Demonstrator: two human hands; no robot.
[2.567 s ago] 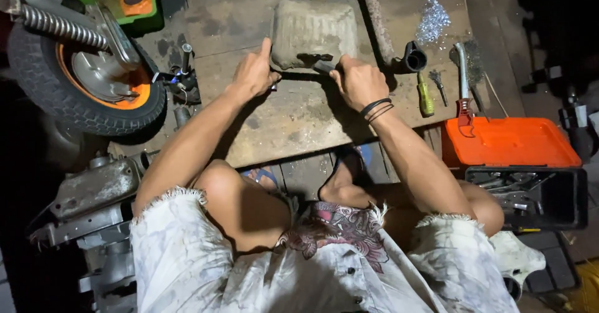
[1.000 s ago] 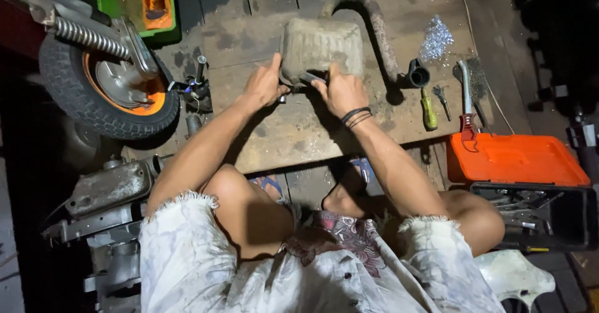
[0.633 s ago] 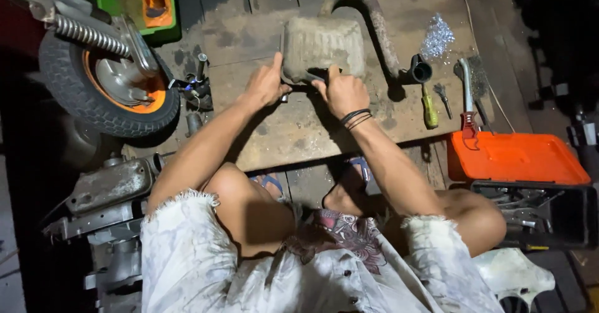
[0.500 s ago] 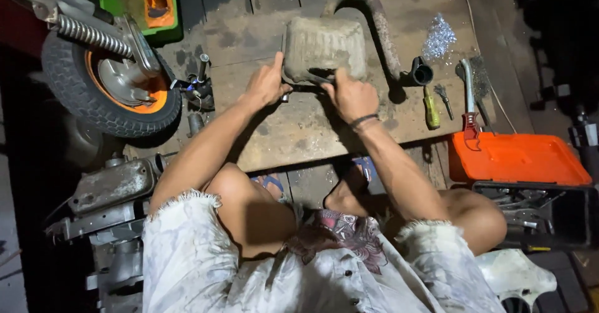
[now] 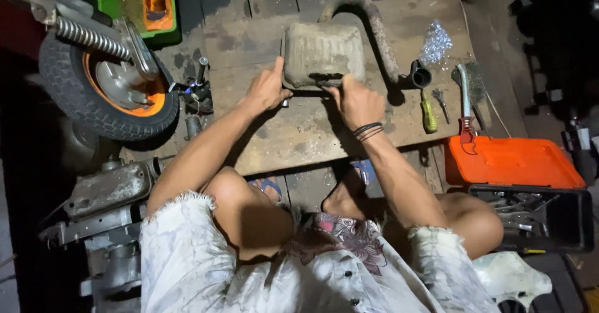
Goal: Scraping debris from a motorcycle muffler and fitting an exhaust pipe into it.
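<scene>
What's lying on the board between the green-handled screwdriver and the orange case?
In the head view, a red-handled tool lies between the green-handled screwdriver and the orange case, its handle end reaching the case lid. A small bit lies there too.

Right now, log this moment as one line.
left hand: steadying muffler | right hand: at its near edge | wooden board beneath

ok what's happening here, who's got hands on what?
A person sits over a worn wooden board, both hands on a dirty grey muffler with a curved exhaust pipe. The left hand steadies its lower left corner; the right hand grips something dark at its lower edge, too hidden to identify. A small wheel with an orange rim lies on the left; a green-handled screwdriver, other hand tools and an open orange toolbox are on the right.
</scene>
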